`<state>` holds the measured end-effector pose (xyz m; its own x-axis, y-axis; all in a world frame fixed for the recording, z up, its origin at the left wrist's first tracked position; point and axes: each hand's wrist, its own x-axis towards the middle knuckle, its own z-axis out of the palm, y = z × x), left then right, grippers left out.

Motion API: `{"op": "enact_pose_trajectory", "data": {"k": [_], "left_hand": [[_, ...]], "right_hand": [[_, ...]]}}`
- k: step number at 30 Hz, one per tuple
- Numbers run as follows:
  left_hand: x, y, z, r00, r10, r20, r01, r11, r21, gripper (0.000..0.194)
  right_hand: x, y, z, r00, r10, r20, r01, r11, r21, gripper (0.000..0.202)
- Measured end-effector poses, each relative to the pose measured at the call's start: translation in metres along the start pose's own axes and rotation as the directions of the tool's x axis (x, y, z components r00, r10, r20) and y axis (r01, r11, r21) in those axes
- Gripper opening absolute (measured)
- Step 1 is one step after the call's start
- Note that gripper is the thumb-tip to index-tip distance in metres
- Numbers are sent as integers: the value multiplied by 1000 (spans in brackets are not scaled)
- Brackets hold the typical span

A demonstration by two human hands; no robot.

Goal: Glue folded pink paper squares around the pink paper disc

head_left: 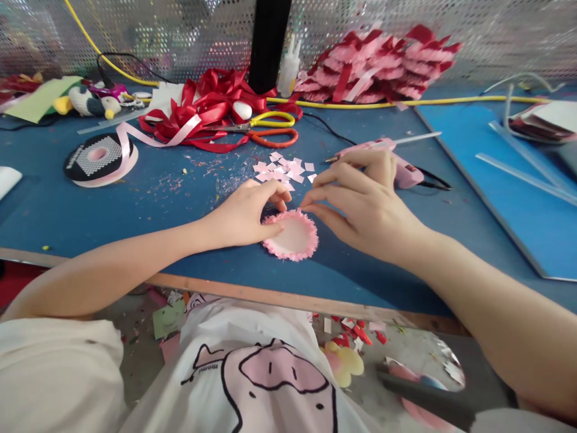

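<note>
Blue worktable (153, 213) w/ a wood-coloured front edge takes up most of the view. Person's white T-shirt (180, 373) is below it, printed w/ a black-outlined cartoon face & big pink snout; small lettering beside it seems to read "momi", upside down from this angle. Bright blue board (487, 174) at R, clear strips lying on it. Back of table: pile of pink & dark-red fringed pieces (374, 66), plus a tangle of glossy red ribbon (216, 90).

L hand (243, 216) grasps the task piece, thumb flat on its face, fingers curled round the far rim. R hand (365, 198) is bent over just to the R, thumb & forefinger tips drawn close at the rim's far side; can't tell if they pinch anything.

Pink glue gun (408, 171) lies partly hidden behind R hand, glue stick jutting out near it. Scissors (273, 137), 1 yellow & 1 orange handle, lie by the red ribbon; spool of pale-pink ribbon (90, 153) w/ a black-&-white patterned face farther L, no legible brand.

Fringed disc (295, 237) = the piece in hand: round, pale pinkish-white centre, ruffled pink border all round, on the table near the front edge, btwn both hands. Smallest: pale-pink squares (274, 171), loosely heaped just beyond the disc, a few strays at R.
</note>
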<state>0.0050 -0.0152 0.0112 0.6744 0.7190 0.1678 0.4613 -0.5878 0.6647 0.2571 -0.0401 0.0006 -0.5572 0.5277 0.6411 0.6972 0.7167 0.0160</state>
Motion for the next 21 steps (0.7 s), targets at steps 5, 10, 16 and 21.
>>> {"op": "enact_pose_trajectory", "data": {"k": [5, 10, 16, 21], "left_hand": [[1, -2, -2, 999, 49, 24, -47, 998, -51, 35], [3, -5, -1, 996, 87, 12, -86, 993, -80, 34], [5, -6, 1, 996, 91, 12, -89, 989, -119, 36], [6, -8, 4, 996, 94, 6, -92, 989, -115, 38]], "right_hand": [[-1, -4, -8, 981, -18, 192, 20, 1000, -10, 26], [-3, -8, -4, 985, -44, 169, 57, 996, -75, 23], [-5, -9, 0, 986, -145, 84, 158, 970, -182, 12], [-6, -10, -1, 983, -170, 72, 179, 971, -159, 8]]}}
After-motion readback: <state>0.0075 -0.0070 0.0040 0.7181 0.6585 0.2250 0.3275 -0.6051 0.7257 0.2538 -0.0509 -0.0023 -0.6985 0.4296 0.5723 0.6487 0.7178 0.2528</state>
